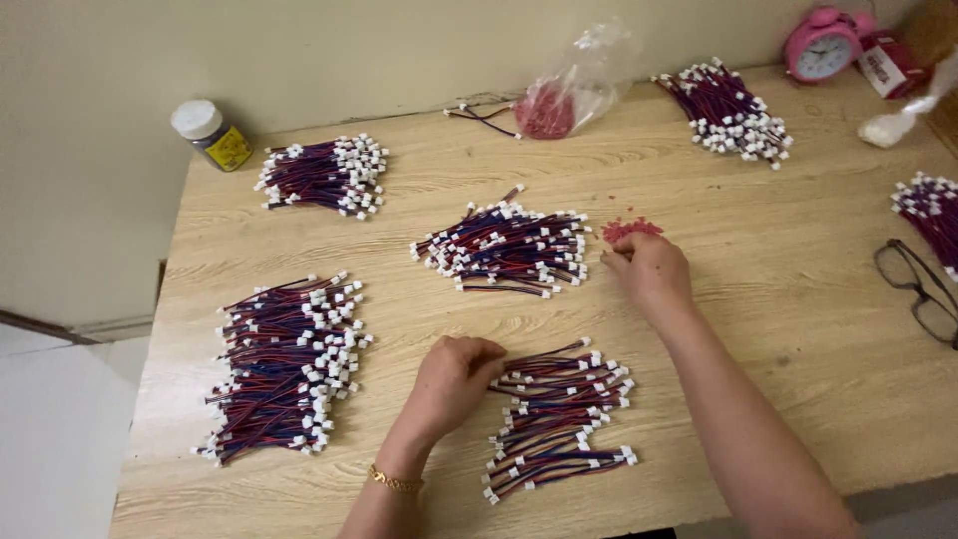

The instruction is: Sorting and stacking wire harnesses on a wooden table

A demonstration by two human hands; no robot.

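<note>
1. We see the left hand [454,379] resting knuckles-up on the wooden bench [778,299], fingers curled at the left end of the near wire bundle [559,419]; its grip looks clenched on the wire ends, though the fingertips are hidden, so we cannot tell for sure.
2. We see the right hand [651,269] reached forward, fingertips pinching at the edge of a small heap of red bits [631,230]; whether a piece is in the grip we cannot tell, too small.
3. The near wire bundle is red and dark blue short leads with white plug ends, lying front centre of the bench between the two forearms.
4. A middle bundle [504,250] of the same leads lies just left of the right hand.
5. A large bundle [284,369] sits at the left edge, another [324,175] at back left.
6. More bundles at back right [733,110] and far right edge [933,215].
7. A clear plastic bag [574,85] with red contents at the back centre.
8. A small jar with white lid [212,133] at the back left corner.
9. A pink alarm clock [823,45] back right; eyeglasses [918,289] at the right edge.
10. A gold bracelet [394,482] on the left wrist.
</note>
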